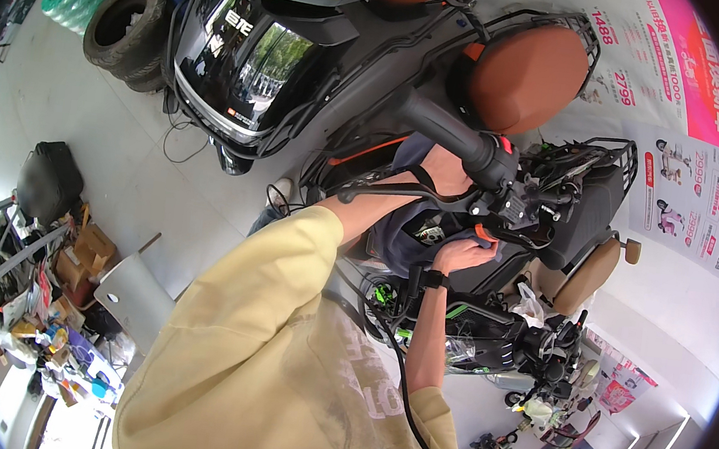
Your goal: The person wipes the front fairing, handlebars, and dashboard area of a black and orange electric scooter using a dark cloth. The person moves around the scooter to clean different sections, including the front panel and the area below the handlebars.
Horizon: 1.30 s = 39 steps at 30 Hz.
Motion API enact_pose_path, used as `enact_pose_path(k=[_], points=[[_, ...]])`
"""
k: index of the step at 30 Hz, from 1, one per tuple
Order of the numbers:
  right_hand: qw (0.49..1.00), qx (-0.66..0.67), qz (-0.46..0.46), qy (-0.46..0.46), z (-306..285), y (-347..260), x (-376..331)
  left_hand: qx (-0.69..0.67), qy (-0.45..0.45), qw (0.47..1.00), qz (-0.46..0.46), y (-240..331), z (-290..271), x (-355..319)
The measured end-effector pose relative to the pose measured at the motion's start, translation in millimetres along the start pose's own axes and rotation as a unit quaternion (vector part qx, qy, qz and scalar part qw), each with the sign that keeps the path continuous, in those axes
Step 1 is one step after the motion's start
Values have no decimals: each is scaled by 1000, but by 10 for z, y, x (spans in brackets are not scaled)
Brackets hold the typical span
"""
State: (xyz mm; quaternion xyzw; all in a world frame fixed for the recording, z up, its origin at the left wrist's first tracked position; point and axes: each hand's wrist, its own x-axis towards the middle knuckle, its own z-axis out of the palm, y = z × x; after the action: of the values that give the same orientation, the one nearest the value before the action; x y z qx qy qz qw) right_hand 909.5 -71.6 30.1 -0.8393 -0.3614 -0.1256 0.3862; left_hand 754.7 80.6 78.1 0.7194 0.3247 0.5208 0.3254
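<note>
An electric scooter's handlebar with a black rubber grip [444,128] and a brake lever [386,183] crosses in front of me. Beneath it, my left hand [448,171] reaches in behind the lever, its fingers hidden by the grip and switch housing [501,165]. My right hand [466,253], below a black wristband [434,279], is closed with its fingertips by a small orange piece [486,233]; what it pinches is not clear. Between my hands lies a dark blue-grey cover or cloth [394,232], with an opening that shows parts inside [429,234].
A black scooter front [245,63] stands at the upper left, beside stacked tyres [126,29]. A brown seat [529,71] and further scooters [488,339] crowd the right. A black cable [402,360] runs down across my front. Boxes [94,249] and clutter lie at the left.
</note>
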Motion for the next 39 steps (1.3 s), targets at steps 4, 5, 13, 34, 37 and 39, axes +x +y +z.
enact_pose_path(k=[4, 5, 13, 34, 37, 39], points=[[999, -15, -20, 48, 85, -24, -86, 177, -35, 982, -59, -233, -80, -58], [999, -18, -1, 42, 105, -33, -103, 247, -57, 964, -77, -366, -151, -37], [995, -41, -1, 89, 223, -188, -216, 81, -30, 981, -175, -478, -308, -521], [994, -60, -10, 86, 213, -133, -221, 16, -56, 974, -219, -1206, 142, -443], [995, -51, 5, 81, 215, -123, -209, 20, -46, 951, -306, -993, 137, -563], [994, -58, 2, 88, 223, -110, -201, 109, -31, 952, -284, -772, 117, -659]])
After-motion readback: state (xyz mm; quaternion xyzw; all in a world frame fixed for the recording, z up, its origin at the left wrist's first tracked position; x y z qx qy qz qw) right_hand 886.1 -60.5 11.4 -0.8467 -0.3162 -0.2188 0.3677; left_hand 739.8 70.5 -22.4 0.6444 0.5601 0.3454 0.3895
